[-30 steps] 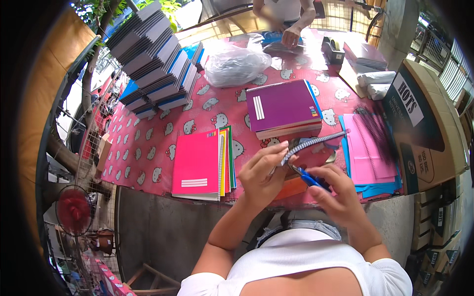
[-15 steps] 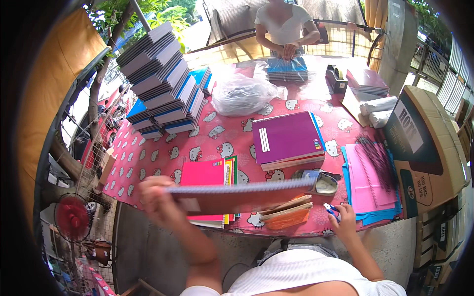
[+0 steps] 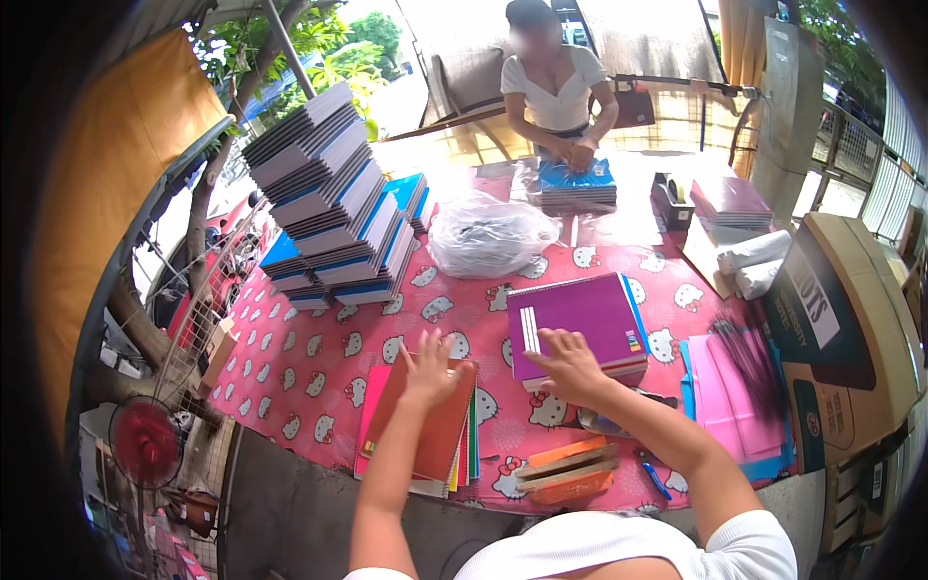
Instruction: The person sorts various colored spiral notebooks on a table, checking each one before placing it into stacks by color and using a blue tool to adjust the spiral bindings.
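My left hand (image 3: pixel 432 375) is open with spread fingers over the upper edge of a brownish-red notebook (image 3: pixel 411 425). That notebook lies on a stack of pink, yellow and green spiral notebooks at the near left of the table. My right hand (image 3: pixel 572 369) reaches across to a stack topped by a purple spiral notebook (image 3: pixel 580 314). Its fingers are apart and rest at the purple cover's near left corner; neither hand holds anything. Blue-handled cutters (image 3: pixel 657 480) lie near the table's front edge, beside an orange block-like bundle (image 3: pixel 568 464).
Tall notebook stacks (image 3: pixel 333 213) stand at the far left, near a plastic bag (image 3: pixel 488 237). Black spiral coils (image 3: pixel 749 362) lie on pink sheets (image 3: pixel 715 396) beside a cardboard box (image 3: pixel 841 338). Across the table a co-worker presses on wrapped blue notebooks (image 3: pixel 577 184).
The brownish-red notebook, raised in my left hand before, now lies on the left stack, released. My right hand has let go of the cutters and moved to the purple notebook.
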Demonstrator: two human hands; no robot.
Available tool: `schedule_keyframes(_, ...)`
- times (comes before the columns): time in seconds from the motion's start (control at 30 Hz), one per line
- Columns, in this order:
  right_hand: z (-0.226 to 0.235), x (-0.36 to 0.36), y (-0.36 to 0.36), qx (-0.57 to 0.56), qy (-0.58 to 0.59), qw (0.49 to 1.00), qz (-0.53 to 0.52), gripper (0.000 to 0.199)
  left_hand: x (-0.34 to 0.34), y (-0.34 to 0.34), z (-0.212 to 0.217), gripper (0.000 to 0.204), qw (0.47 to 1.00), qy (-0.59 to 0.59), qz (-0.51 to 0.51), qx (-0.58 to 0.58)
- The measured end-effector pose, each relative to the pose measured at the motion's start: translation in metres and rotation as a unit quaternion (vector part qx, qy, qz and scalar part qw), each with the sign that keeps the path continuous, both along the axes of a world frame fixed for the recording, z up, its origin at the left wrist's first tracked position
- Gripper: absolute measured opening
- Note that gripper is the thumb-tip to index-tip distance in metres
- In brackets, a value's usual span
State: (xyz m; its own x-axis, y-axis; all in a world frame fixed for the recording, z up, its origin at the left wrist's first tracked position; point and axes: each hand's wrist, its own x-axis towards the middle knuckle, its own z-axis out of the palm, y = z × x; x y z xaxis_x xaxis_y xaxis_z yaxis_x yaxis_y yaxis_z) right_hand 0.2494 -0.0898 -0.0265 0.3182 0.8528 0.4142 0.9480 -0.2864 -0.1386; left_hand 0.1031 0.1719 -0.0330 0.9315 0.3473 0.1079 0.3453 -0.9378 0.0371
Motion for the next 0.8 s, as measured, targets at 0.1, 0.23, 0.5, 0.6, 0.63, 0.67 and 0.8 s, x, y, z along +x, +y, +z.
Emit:
schedule_keyframes(0.1, -0.006, 0.007, 0.031, -0.134, 0.002, 0.991, 0.018, 0.052, 0.0, -0.01, -0.041, 0.088, 0.986, 0.128, 0.048, -0.095)
schedule_keyframes(0.23, -0.016, 0.001, 0.042, -0.161, -0.069, 0.984, 0.028, 0.048, 0.013, -0.019, -0.037, 0.082, 0.993, 0.053, 0.071, -0.083)
schedule_keyframes(0.5, -0.031, 0.0, 0.063, -0.171, -0.133, 0.97, 0.107, 0.014, 0.086, -0.034, -0.075, 0.046, 0.85, -0.172, 0.059, -0.494)
schedule_keyframes(0.6, -0.036, 0.015, 0.056, -0.158, -0.059, 0.977, 0.134, 0.016, 0.093, -0.048, -0.086, 0.028, 0.692, -0.202, 0.139, -0.679)
schedule_keyframes(0.63, -0.044, 0.029, 0.053, -0.159, -0.079, 0.978, 0.109, 0.017, 0.099, -0.063, -0.078, 0.025, 0.648, -0.193, 0.148, -0.722)
schedule_keyframes(0.67, -0.032, 0.037, 0.053, -0.149, -0.047, 0.975, 0.156, 0.017, 0.098, -0.07, -0.068, 0.023, 0.603, -0.194, 0.163, -0.756)
schedule_keyframes(0.8, -0.003, 0.048, 0.059, -0.088, 0.181, 0.963, 0.181, 0.034, 0.085, -0.07, -0.081, 0.026, 0.756, -0.267, 0.195, -0.565)
